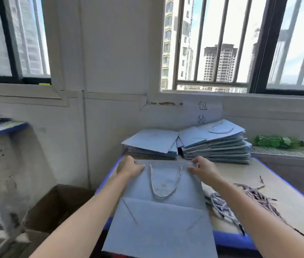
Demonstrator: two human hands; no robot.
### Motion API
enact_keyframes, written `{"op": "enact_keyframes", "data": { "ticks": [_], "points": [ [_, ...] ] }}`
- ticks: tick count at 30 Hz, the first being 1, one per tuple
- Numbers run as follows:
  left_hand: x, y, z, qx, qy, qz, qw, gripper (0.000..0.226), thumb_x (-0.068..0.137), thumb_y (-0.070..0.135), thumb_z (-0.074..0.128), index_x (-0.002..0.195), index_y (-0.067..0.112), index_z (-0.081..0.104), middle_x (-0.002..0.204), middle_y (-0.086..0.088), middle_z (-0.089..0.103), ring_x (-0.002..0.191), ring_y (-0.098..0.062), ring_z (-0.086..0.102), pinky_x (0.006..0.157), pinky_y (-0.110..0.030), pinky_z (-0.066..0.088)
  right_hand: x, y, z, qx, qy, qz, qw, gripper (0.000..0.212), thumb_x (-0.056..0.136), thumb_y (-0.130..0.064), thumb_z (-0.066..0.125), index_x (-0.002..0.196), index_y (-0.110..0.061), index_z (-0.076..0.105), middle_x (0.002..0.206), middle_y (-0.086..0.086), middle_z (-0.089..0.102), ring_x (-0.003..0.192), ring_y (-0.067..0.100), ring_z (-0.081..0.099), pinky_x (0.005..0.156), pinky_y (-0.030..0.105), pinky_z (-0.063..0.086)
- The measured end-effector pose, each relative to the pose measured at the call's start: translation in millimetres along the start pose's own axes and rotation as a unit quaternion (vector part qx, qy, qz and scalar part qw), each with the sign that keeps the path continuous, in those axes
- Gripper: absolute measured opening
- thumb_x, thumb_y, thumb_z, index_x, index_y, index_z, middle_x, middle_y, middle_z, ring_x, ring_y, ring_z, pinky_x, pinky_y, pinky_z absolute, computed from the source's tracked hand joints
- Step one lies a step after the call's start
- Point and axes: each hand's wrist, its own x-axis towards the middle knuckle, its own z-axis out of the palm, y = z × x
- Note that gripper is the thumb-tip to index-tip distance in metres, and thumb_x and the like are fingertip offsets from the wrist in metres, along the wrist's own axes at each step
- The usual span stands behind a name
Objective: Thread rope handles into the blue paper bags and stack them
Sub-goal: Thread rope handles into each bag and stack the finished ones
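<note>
A flat blue paper bag [163,218] lies in front of me, its far top edge raised toward the stacks. A white twisted rope handle [163,190] loops down its face. My left hand [129,167] grips the bag's top left corner, thumb on the face. My right hand [202,167] pinches the top right corner. Behind the bag stand two stacks of blue bags, a lower left stack [153,145] and a taller right stack [216,144] with a rope handle lying on top. Loose rope handles [255,199] are heaped on the table to the right.
The table [287,207] has a blue edge. A green plastic bottle [279,142] lies on the ledge at the back right. A brown cardboard box [54,209] sits on the floor to the left. A paper sign [202,111] hangs on the wall.
</note>
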Motion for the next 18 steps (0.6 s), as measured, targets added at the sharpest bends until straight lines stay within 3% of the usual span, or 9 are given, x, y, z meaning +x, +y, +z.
{"op": "enact_keyframes", "data": {
  "ticks": [2,4,8,12,15,18],
  "points": [
    [6.7,-2.7,9.5,0.134,0.008,0.005,0.991,0.036,0.088,0.032,0.059,0.112,0.006,0.054,0.125,-0.014,0.048,0.12,-0.027,0.045,0.094,-0.031,0.039,10.7,7.9,8.1,-0.133,-0.035,-0.027,0.99,0.031,0.097,-0.024,0.049,0.125,-0.014,0.053,0.126,0.01,0.052,0.112,0.025,0.048,0.081,0.024,0.035],
    [14.2,0.9,15.1,0.196,0.007,0.043,0.98,0.044,0.093,0.03,0.05,0.128,0.005,0.044,0.137,-0.017,0.036,0.131,-0.031,0.031,0.104,-0.035,0.033,20.9,10.6,10.9,-0.224,-0.084,-0.055,0.969,0.032,0.098,-0.021,0.042,0.129,-0.02,0.052,0.13,0.012,0.045,0.117,0.027,0.041,0.094,0.031,0.035],
    [35.4,24.6,17.1,0.2,-0.004,0.153,0.968,0.038,0.1,0.025,0.035,0.129,0.003,0.046,0.135,-0.015,0.042,0.131,-0.029,0.033,0.107,-0.033,0.026,40.5,-13.1,4.9,-0.185,-0.108,-0.151,0.965,0.039,0.1,-0.016,0.036,0.138,-0.015,0.046,0.144,0.008,0.039,0.132,0.023,0.036,0.105,0.027,0.029],
    [45.5,31.0,31.8,0.255,-0.08,0.207,0.941,0.041,0.102,0.03,0.028,0.125,0.004,0.05,0.133,-0.017,0.046,0.129,-0.029,0.037,0.107,-0.037,0.028,50.9,-30.2,21.2,-0.187,-0.155,-0.219,0.945,0.043,0.103,-0.025,0.03,0.144,-0.015,0.035,0.154,0.001,0.028,0.14,0.014,0.026,0.107,0.018,0.017],
    [35.5,7.2,55.0,0.345,-0.154,0.208,0.902,0.057,0.103,0.038,0.021,0.15,0.006,0.019,0.158,-0.014,0.014,0.146,-0.023,0.01,0.119,-0.036,0.007,46.4,-11.7,51.1,-0.254,-0.225,-0.219,0.915,0.057,0.101,-0.044,0.016,0.151,-0.02,0.004,0.158,-0.007,-0.002,0.144,0.004,-0.002,0.116,0.028,0.0],
    [34.5,-1.2,57.8,0.332,-0.164,0.199,0.908,0.061,0.103,0.042,0.017,0.152,0.009,0.002,0.161,-0.007,-0.004,0.147,-0.015,-0.007,0.118,-0.031,-0.005,48.2,-3.5,58.5,-0.261,-0.238,-0.2,0.914,0.058,0.1,-0.046,0.011,0.151,-0.022,-0.004,0.157,-0.01,-0.009,0.143,0.001,-0.009,0.117,0.031,-0.003]
  ]
}}
